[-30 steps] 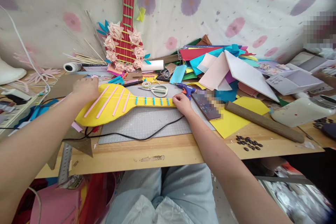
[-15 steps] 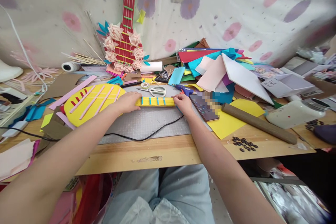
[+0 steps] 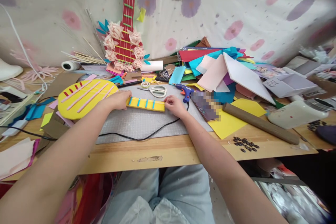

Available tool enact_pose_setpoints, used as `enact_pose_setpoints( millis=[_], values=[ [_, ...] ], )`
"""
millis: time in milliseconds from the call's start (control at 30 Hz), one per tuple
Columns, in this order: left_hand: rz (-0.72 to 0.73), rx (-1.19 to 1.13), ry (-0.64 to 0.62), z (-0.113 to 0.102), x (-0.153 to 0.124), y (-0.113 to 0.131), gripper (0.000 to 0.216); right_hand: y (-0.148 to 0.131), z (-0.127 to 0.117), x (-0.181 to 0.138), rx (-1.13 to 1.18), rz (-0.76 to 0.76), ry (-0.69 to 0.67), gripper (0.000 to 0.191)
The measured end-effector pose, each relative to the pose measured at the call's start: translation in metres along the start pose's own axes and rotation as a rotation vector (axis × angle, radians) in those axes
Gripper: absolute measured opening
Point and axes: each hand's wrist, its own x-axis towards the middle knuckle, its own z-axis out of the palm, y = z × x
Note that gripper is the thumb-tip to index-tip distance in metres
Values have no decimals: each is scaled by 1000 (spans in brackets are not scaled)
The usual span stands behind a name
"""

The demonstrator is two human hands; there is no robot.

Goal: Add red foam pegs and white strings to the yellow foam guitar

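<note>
A yellow paper guitar (image 3: 88, 98) with pink strips on its round body lies across the grey cutting mat (image 3: 136, 126). Its neck, crossed by several blue strips, points right and slightly toward me. My left hand (image 3: 119, 100) is closed around the neck where it meets the body. At the neck's far end, my right hand (image 3: 174, 105) pinches the tip between thumb and fingers. Behind the neck lie white-handled scissors (image 3: 159, 91). A blue glue gun (image 3: 186, 92) rests just beyond my right hand, its black cord running over the mat.
A red paper guitar with pale flowers (image 3: 126, 47) leans against the back curtain. Coloured paper sheets (image 3: 210, 66) pile up behind. To the right are a phone (image 3: 206, 106), a brown tube (image 3: 259, 122), dark beads (image 3: 245, 144) and a white jar (image 3: 296, 112).
The yellow guitar has shifted left, and its neck end has swung slightly toward me. Both hands moved left with it, uncovering more of the glue gun.
</note>
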Motion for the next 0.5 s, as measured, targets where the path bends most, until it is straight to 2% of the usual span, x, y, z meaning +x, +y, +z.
enact_pose_setpoints(
  millis=[167, 233, 333, 433, 500],
  values=[
    [-72, 21, -50, -4, 4, 11, 55, -1, -1, -2, -17, -26, -40, 19],
    [-78, 21, -31, -4, 6, 21, 61, -1, -2, -2, -24, -31, -51, 19],
    [24, -88, 115, 3, 7, 44, 72, 0, -3, -2, -39, -40, -65, 20],
    [166, -223, 331, 16, 7, 72, 63, 1, -3, -2, -47, -49, -86, 21],
    [202, -254, 433, 26, 6, 88, 53, 1, -3, -2, -52, -50, -82, 20]
  ],
)
